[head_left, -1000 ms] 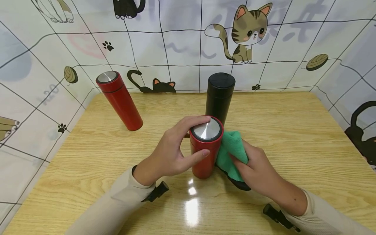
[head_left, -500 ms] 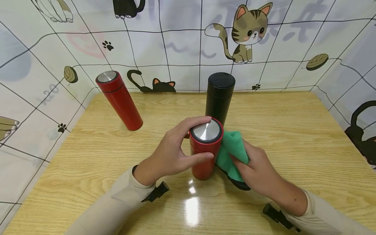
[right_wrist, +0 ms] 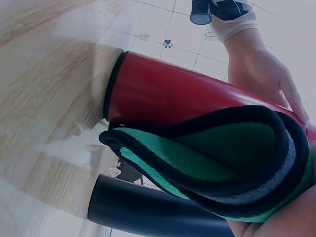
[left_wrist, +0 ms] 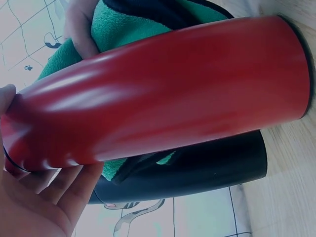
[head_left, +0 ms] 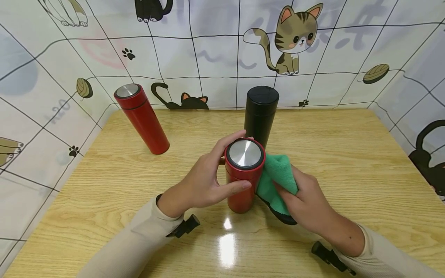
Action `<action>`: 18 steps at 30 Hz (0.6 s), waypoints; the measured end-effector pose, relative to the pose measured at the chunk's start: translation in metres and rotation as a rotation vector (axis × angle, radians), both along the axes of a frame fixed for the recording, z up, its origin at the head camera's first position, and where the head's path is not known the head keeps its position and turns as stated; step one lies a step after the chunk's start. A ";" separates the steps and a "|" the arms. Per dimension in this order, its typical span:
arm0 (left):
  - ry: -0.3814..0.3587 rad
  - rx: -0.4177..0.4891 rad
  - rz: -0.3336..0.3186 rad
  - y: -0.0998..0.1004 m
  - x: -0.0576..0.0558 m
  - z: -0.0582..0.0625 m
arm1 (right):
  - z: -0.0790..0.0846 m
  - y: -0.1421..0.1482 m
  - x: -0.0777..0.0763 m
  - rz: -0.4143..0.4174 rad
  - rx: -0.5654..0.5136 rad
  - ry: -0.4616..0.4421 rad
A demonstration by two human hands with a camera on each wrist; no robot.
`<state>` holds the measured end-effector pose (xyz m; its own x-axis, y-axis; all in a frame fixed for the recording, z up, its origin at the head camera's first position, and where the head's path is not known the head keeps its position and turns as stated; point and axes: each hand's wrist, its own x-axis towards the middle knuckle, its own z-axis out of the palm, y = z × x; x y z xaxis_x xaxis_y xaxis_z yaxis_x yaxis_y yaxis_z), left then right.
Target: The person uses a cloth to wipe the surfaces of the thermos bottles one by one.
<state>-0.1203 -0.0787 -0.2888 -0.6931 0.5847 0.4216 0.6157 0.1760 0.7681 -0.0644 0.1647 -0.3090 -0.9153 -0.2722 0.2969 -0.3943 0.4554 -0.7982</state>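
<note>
A red thermos bottle (head_left: 240, 197) with a silver-topped lid stands upright at the middle of the table. My left hand (head_left: 203, 181) grips it near the top, thumb across the front and fingers round the far side. In the left wrist view those fingers curl under the red body (left_wrist: 173, 89). My right hand (head_left: 307, 199) pinches a folded green cloth (head_left: 278, 173) with black edging, held against the bottle's right side. The right wrist view shows the cloth (right_wrist: 212, 153) looped in front of the red bottle (right_wrist: 163, 94).
Just behind the held bottle stands a black thermos bottle (head_left: 260, 116). A second red thermos bottle (head_left: 146, 123) stands at the back left. The wooden table (head_left: 347, 154) backs onto a cat-patterned cloth wall (head_left: 215, 58).
My left index finger has slid from the lid's top to its far side, leaving the silver disc uncovered. The right hand and cloth have barely moved.
</note>
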 end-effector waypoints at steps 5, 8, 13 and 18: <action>-0.008 -0.055 0.053 0.001 0.000 -0.001 | 0.000 0.000 0.001 -0.038 -0.011 0.021; -0.010 -0.093 0.103 0.002 0.000 -0.002 | 0.001 0.000 0.000 -0.044 -0.009 0.033; -0.037 -0.148 0.127 0.004 0.002 -0.006 | 0.000 0.000 0.000 -0.054 -0.006 0.058; 0.014 -0.229 0.141 0.009 0.003 -0.010 | -0.001 -0.001 0.000 -0.059 -0.022 0.087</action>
<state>-0.1169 -0.0697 -0.2991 -0.7695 0.5640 0.2996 0.5830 0.4289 0.6900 -0.0643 0.1640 -0.3103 -0.9003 -0.2106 0.3809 -0.4351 0.4625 -0.7726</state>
